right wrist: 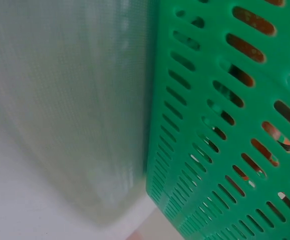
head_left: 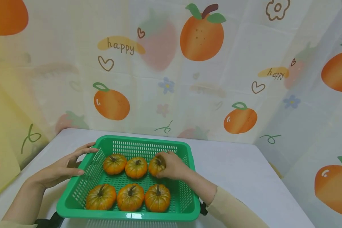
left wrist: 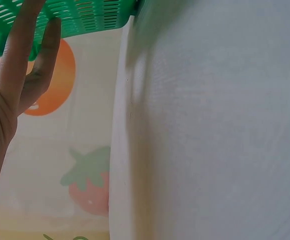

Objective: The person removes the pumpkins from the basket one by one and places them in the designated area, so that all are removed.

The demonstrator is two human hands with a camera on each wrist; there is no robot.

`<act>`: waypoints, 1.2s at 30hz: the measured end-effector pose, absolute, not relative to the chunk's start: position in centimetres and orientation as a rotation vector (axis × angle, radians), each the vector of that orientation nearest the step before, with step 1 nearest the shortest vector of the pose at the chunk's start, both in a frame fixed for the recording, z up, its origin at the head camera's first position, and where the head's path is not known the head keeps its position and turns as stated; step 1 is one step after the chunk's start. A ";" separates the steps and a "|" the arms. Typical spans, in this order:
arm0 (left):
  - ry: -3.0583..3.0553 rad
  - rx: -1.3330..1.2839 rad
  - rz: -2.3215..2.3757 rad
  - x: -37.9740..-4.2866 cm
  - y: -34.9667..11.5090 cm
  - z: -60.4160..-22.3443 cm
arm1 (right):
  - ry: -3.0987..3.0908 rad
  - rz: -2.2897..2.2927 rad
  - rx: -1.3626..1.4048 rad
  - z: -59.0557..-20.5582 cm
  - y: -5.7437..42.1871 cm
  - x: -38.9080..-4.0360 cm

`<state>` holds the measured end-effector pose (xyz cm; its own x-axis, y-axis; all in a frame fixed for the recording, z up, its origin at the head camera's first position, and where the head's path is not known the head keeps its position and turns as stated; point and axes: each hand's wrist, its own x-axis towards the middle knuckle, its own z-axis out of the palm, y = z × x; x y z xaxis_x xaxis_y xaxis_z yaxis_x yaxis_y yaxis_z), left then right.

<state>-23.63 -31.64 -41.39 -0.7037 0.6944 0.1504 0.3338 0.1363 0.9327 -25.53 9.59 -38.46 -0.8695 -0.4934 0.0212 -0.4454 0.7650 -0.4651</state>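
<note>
A green plastic basket (head_left: 129, 216) with slotted walls holds several small orange pumpkins in two rows. My right hand (head_left: 172, 165) reaches over the basket's right wall and grips the back-row right pumpkin (head_left: 155, 167), its fingers and thumb curled round the right side. Beside that one sit the middle back pumpkin (head_left: 136, 167) and the left back pumpkin (head_left: 115, 164). In the front row is a pumpkin (head_left: 101, 197) at the left, with others to its right. At the left rim, my left hand (head_left: 63, 166) touches the basket with fingers spread. The right wrist view shows the basket's slotted wall (right wrist: 209, 125), which hides the hand.
The basket stands on a white table (head_left: 228, 171). Behind the table hangs a pale curtain (head_left: 176, 104) printed with fruit, hearts and flowers. Dark wrist straps (head_left: 49, 220) show near the basket's front corners.
</note>
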 end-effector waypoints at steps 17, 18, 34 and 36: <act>2.115 0.998 1.561 -23.5 -31.6 -41.4 | 2.855 -0.985 -0.685 -35.8 11.4 -26.0; 2.117 0.993 1.559 -23.5 -31.6 -41.4 | 2.856 -0.998 -0.677 -35.5 11.6 -26.0; 2.099 0.989 1.563 -23.5 -31.8 -41.5 | 2.910 -1.145 -0.512 -32.4 14.8 -27.3; 2.094 0.987 1.569 -23.6 -31.8 -41.6 | 2.917 -1.166 -0.468 -32.2 15.5 -27.6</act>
<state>-23.63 -31.77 -41.59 -0.6993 0.7028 0.1307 0.3228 0.1473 0.9349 -27.58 15.48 -32.22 -0.9559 -0.2581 0.1402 -0.2836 0.6873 -0.6687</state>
